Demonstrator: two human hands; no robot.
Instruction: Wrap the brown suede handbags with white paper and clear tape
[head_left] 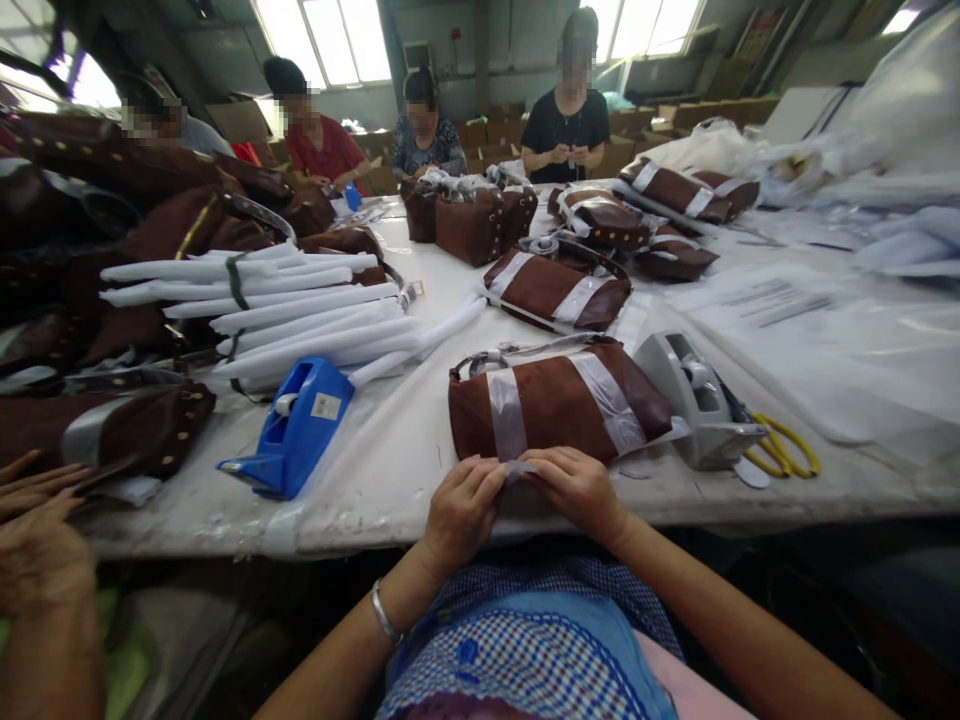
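Observation:
A brown suede bag (559, 400) with two clear tape bands lies on the white table (405, 450) right in front of me. My left hand (461, 510) and my right hand (577, 490) meet at the bag's near edge. Both pinch the loose end of a tape strip (520, 466) that runs down the bag's left band. A silver bangle sits on my left wrist.
A blue tape dispenser (296, 430) stands to the left, a grey one (697, 400) and yellow scissors (784, 450) to the right. White paper-wrapped rolls (300, 310) and more brown bags cover the table. Another person's hands (34, 520) rest at the left edge; several people work at the far side.

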